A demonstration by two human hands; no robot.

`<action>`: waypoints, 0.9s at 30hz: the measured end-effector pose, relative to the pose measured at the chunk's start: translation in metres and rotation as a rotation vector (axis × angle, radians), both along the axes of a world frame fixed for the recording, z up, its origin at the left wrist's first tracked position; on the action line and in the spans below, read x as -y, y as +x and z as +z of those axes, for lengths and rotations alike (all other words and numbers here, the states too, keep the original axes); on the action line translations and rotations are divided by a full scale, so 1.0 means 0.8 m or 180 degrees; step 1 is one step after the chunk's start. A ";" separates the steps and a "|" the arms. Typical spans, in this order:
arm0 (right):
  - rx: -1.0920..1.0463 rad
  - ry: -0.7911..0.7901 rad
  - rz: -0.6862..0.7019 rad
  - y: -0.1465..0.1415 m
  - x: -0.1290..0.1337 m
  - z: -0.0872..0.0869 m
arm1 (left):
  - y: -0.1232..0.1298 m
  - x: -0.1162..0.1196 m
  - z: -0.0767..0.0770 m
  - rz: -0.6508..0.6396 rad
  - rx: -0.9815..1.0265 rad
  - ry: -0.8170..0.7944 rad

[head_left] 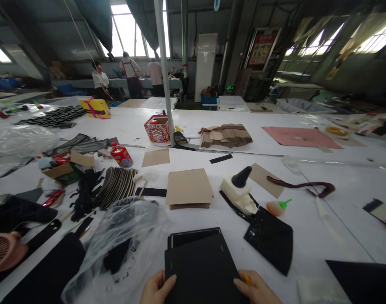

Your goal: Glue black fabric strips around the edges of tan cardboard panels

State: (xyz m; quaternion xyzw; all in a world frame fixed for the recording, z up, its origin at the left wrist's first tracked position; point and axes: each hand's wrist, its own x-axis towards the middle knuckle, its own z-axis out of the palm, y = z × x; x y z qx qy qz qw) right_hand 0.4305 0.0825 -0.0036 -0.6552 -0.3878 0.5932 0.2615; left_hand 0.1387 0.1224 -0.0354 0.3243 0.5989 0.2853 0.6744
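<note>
A black rectangular panel (201, 266) is held at its two side edges, thumbs on top, by my left hand (156, 289) and my right hand (256, 289). Both hands are closed on it at the bottom of the view. Something small and yellow (247, 279) shows at my right fingers; I cannot tell what it is. Just beyond lies another black panel (194, 234), partly covered by the held one. Left of my hands is a crumpled clear plastic bag (117, 240). Ahead sits a stack of tan cardboard sheets (189, 185).
Right of centre, a cream bottle with a black cone top (235, 190) stands by black pieces (272, 240) and a green-tipped squeeze bottle (278, 207). Leftward are curved strips (115, 188), a red bottle (120, 155) and a pink fan (4, 252). A metal post (164, 71) rises mid-table; several people work behind.
</note>
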 end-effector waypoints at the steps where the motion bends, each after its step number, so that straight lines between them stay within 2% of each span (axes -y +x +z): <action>1: 0.0026 -0.0051 -0.0049 0.001 0.000 -0.014 | 0.001 -0.008 -0.007 -0.0112 -0.0367 0.0129; 5: 0.0268 -0.0148 -0.0043 0.005 -0.009 -0.056 | -0.002 -0.038 -0.016 -0.0673 -0.1833 0.0839; 9: 0.0608 -0.0078 0.0141 0.010 -0.019 -0.079 | 0.001 -0.051 -0.019 -0.1101 -0.2528 0.1083; 16: 0.1368 -0.0047 0.0325 0.010 -0.027 -0.076 | 0.003 -0.053 -0.022 -0.1232 -0.2710 0.0854; 27: 0.1718 -0.0146 0.0305 0.012 -0.030 -0.079 | -0.002 -0.056 -0.033 -0.1044 -0.2532 0.0735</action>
